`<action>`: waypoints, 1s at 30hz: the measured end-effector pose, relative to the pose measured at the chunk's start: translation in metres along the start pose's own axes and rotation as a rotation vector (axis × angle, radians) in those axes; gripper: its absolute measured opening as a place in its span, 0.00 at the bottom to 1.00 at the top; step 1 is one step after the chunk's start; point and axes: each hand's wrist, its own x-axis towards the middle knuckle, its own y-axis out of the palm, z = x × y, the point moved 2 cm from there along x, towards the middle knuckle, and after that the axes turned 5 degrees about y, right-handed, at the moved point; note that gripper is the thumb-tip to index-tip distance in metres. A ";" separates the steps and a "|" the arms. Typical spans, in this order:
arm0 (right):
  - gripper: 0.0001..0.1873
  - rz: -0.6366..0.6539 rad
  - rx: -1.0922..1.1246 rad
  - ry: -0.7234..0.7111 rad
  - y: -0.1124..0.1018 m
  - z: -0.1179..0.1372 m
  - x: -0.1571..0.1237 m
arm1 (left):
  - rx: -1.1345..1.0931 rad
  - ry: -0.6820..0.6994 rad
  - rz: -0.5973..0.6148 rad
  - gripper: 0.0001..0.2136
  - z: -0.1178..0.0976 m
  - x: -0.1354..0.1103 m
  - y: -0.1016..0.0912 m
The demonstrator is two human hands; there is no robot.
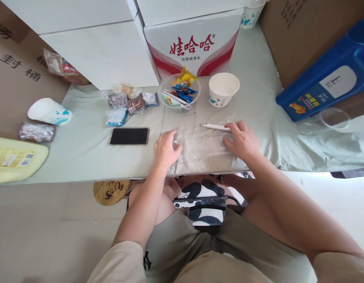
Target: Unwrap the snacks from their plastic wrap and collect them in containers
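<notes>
A crumpled sheet of clear plastic wrap (201,146) lies at the cloth-covered table's near edge, between my two hands. My left hand (166,150) rests on its left side, thumb and fingers apart, with a clear crumple of plastic between them. On the right side, my right hand (243,140) lies with its fingers spread and its thumb on the plastic. A slim white pen-like tool (214,126) with a dark tip lies along the sheet's far side. Its right end meets my right fingertips; whether they grip it I cannot tell.
A black phone (129,136) and several wrapped snacks (135,103) are left. Behind stand a clear bowl (163,100) of packets, a paper cup (223,88) and a white-red carton (196,43). A tipped paper cup (48,111) lies far left; a blue bottle (320,78) stands right.
</notes>
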 end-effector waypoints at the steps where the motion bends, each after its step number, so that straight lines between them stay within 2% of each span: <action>1: 0.24 -0.020 0.007 -0.032 0.002 -0.001 0.000 | -0.025 0.021 0.009 0.23 -0.001 0.002 0.002; 5: 0.29 -0.007 0.043 -0.154 0.010 -0.004 -0.004 | -0.103 0.099 0.052 0.22 -0.006 0.008 0.008; 9: 0.31 0.044 0.060 -0.249 0.011 -0.009 -0.009 | -0.225 0.114 0.078 0.15 -0.009 0.010 0.013; 11: 0.32 0.083 0.087 -0.254 0.010 -0.011 -0.011 | -0.434 0.077 0.070 0.12 -0.009 0.008 0.012; 15: 0.34 0.101 0.235 -0.336 0.006 -0.007 -0.012 | -1.112 -0.132 0.079 0.15 -0.014 0.005 0.001; 17: 0.34 0.118 0.325 -0.388 0.005 0.000 -0.013 | -1.334 -0.253 0.154 0.18 -0.017 0.003 -0.009; 21: 0.35 0.173 0.482 -0.416 -0.002 0.016 -0.013 | -1.441 -0.352 0.377 0.21 -0.023 0.000 -0.024; 24: 0.31 0.055 0.696 -0.328 -0.013 0.020 -0.008 | -1.549 -0.341 0.594 0.26 -0.030 -0.006 -0.021; 26: 0.30 0.051 0.917 -0.231 -0.017 0.021 -0.006 | -1.620 -0.334 0.733 0.28 -0.036 -0.011 -0.015; 28: 0.31 0.253 1.120 -0.182 -0.016 0.026 -0.006 | -1.654 -0.354 0.818 0.31 -0.041 -0.013 -0.010; 30: 0.32 0.599 1.220 -0.205 -0.013 0.036 -0.012 | -1.656 -0.386 0.829 0.32 -0.043 -0.012 -0.008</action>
